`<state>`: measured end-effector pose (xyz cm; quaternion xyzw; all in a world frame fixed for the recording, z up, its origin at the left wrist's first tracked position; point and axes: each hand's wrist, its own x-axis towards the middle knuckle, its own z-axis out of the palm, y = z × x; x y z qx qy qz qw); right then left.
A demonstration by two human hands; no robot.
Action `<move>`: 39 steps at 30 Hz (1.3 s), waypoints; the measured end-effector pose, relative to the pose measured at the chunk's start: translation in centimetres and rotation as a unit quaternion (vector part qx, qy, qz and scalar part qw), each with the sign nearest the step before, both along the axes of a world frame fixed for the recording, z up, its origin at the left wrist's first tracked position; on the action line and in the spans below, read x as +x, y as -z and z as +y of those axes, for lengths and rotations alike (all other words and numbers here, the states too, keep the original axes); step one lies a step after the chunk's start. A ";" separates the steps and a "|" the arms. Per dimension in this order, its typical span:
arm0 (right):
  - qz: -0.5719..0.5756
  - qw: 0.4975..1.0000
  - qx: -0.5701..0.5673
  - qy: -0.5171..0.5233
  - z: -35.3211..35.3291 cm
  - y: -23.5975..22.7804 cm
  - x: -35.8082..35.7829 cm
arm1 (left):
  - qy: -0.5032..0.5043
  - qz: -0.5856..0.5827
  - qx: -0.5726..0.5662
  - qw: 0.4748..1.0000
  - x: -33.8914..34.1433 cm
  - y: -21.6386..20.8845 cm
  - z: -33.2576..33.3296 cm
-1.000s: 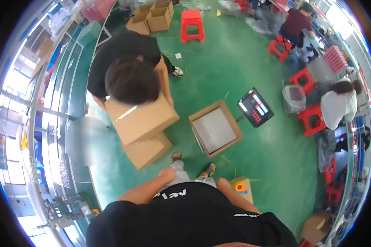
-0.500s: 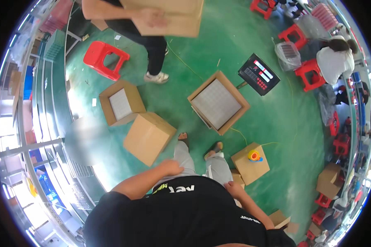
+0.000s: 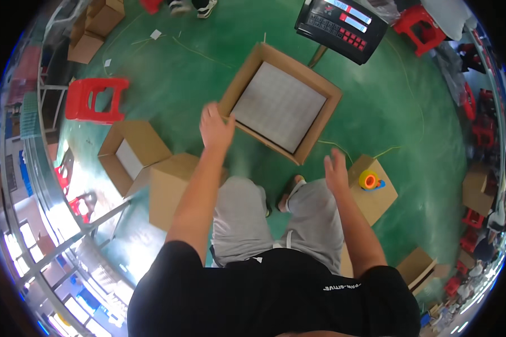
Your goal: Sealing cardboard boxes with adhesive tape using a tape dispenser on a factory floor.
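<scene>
In front of me stands an open cardboard carton (image 3: 326,112) with a pale, faintly gridded flat sheet (image 3: 278,106) filling its inside. My left hand (image 3: 216,128) is raised at the carton's left side, fingers stretched and thumb apart; whether it touches the rim I cannot tell. To the right of the carton's near corner my right hand (image 3: 336,173) hangs in the air, fingers apart and holding nothing. Close beside it, a yellow and orange tape roll with a blue part (image 3: 369,180) rests on a closed carton (image 3: 376,203).
Behind the open carton rises a black scale display (image 3: 340,28) on a post. At left are another open carton (image 3: 143,140), a closed carton (image 3: 168,188) and a red stool (image 3: 97,99). A thin yellow cord (image 3: 334,142) crosses the green floor. Another person's shoes (image 3: 205,8) show at the top.
Both my hands have moved from beside my thighs forward toward the open carton. My legs are now bent, and the view is closer. The person carrying a carton has moved mostly out of view.
</scene>
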<state>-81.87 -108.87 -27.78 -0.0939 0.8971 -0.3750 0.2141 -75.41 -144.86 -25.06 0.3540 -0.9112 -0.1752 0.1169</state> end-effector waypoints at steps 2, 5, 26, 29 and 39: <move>0.019 0.991 -0.111 0.075 -2.5 3.8 -2.7 | -0.027 0.061 -0.109 0.992 -4.3 3.0 -2.6; 0.216 0.938 -0.244 0.116 -7.2 11.7 -4.4 | 0.043 -0.250 0.167 0.953 -9.1 5.9 -1.9; 0.597 0.798 0.018 0.080 -9.4 8.2 -19.0 | 0.466 -0.563 -0.181 0.658 -10.8 18.4 11.6; 0.443 0.883 0.152 0.010 -10.8 6.4 -20.5 | 0.441 -0.537 -0.130 0.707 -10.4 20.8 11.4; 0.242 0.938 0.139 -0.207 -9.3 18.4 -9.3 | 0.439 -0.384 0.130 0.802 -9.2 14.2 -1.2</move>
